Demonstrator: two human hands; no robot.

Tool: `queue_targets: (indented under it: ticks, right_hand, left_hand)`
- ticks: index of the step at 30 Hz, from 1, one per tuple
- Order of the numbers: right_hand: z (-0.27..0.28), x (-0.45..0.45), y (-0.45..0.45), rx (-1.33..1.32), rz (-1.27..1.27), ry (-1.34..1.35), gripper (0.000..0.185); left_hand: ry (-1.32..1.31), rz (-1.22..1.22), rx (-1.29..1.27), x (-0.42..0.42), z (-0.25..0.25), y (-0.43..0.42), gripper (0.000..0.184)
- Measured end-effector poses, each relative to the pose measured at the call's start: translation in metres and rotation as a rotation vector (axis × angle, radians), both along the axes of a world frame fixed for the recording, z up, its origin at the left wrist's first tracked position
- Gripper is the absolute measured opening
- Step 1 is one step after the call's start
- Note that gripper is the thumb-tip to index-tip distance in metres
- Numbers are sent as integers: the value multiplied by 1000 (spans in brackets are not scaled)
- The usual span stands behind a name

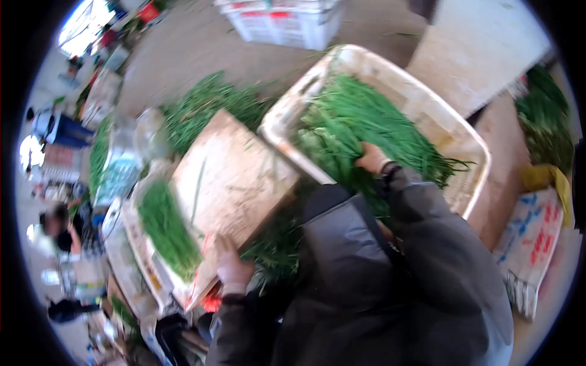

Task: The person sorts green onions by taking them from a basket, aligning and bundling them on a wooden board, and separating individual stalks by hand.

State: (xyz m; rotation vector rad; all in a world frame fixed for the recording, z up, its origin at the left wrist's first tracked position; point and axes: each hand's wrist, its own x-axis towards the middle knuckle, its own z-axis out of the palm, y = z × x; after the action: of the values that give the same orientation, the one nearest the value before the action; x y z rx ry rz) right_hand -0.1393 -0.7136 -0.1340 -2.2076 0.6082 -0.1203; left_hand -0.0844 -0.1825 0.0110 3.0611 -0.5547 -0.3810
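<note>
Reaching into a large white plastic basket [421,82], my right hand [371,158] has its fingers curled into a pile of long green chives [372,116]. The fingertips are partly lost among the leaves. My left hand [232,262] lies on the near edge of a pale, dirt-marked board [235,177], with its fingers stretched out and nothing held. A neat bundle of chives [165,226] lies left of that hand, along the board's left side. Loose green leaves [274,250] show below the board, between my arms.
A heap of loose greens [210,107] lies on the floor beyond the board. A white crate [284,24] stands farther off. At right are a printed white sack [531,238] and more greens [543,116]. Other people [61,125] are along the left side.
</note>
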Motion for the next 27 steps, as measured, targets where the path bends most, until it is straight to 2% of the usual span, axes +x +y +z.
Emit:
queue_targets:
  ticks: [1, 3, 4, 5, 6, 7, 8, 10, 16, 20, 22, 24, 26, 27]
  right_hand:
    - [7, 2, 4, 15, -6, 125, 48]
    - [18, 6, 19, -107, 76, 184, 47]
    - [12, 8, 22, -206, 99, 199, 52]
    - [2, 11, 24, -275, 76, 247, 59]
    - [-3, 11, 30, -339, 59, 178, 65]
    - [6, 17, 28, -269, 149, 310, 75]
    - [16, 18, 35, -309, 166, 324, 80]
    - [57, 28, 45, -286, 230, 472, 77]
    - [119, 37, 24, -438, 327, 709, 53]
    - [143, 58, 25, -454, 158, 366, 41]
    - [127, 73, 33, -401, 114, 48, 55]
    - [124, 91, 43, -446, 127, 12, 66]
    - [115, 103, 62, -567, 120, -84, 71]
    - [123, 110, 70, -584, 151, 53, 75]
  left_hand:
    - [-84, -100, 12, 2, -1, -1, 107]
    - [144, 59, 26, 3, 12, -6, 103]
    - [-42, -59, 43, 3, -10, 9, 104]
    - [-33, -45, 43, 3, -3, 6, 107]
    - [37, 12, 49, 4, 5, 2, 109]
    - [1, -2, 18, 3, 5, 4, 111]
    - [-77, -32, -88, 1, -5, 11, 107]
    - [-51, -51, -33, 3, -2, 12, 113]
    - [-23, 6, -13, 2, 1, 3, 109]
    - [-8, -11, -57, 2, 0, 2, 112]
    - [-31, -19, -44, 2, -1, 3, 110]
    - [-40, -25, -37, 1, -2, 3, 109]
    - [-39, -27, -35, 1, -2, 3, 109]
    - [-39, -27, -36, 2, -1, 3, 109]
